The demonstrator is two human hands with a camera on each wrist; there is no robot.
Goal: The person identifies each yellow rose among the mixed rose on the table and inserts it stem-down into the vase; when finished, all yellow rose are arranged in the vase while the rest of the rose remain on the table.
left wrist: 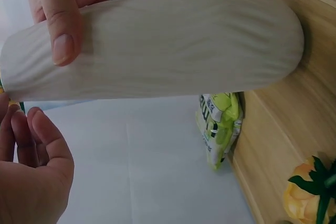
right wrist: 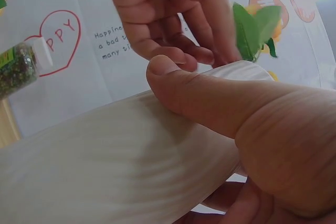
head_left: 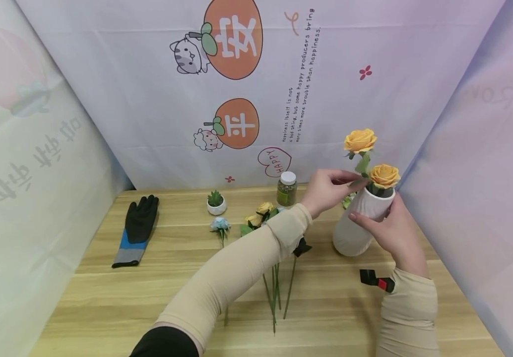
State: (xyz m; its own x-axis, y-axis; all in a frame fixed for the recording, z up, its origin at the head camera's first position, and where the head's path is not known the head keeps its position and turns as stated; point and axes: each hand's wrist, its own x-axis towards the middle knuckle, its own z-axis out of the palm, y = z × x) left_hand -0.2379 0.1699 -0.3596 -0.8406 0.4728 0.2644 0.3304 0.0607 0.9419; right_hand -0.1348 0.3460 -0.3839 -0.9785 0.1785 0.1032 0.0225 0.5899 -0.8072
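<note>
A white ribbed vase [head_left: 358, 223] leans to the right on the table, its lower end against the wood. My right hand [head_left: 397, 233] grips it just below the rim, the thumb across the near side, as the right wrist view also shows. Two yellow roses rise from the mouth: one rose [head_left: 384, 176] sits low at the rim, the other rose [head_left: 360, 141] stands higher. At the rim, my left hand [head_left: 330, 191] pinches the higher rose's stem below its green leaf [right wrist: 254, 32]. Its fingertips partly hide the stem.
Several yellow and blue flowers with long stems [head_left: 274, 292] lie mid-table, partly behind the left sleeve. A capped jar [head_left: 287, 189], a potted succulent [head_left: 216, 203] and a black-and-blue glove [head_left: 138, 230] lie farther left. A green packet [left wrist: 223, 127] stands behind the vase.
</note>
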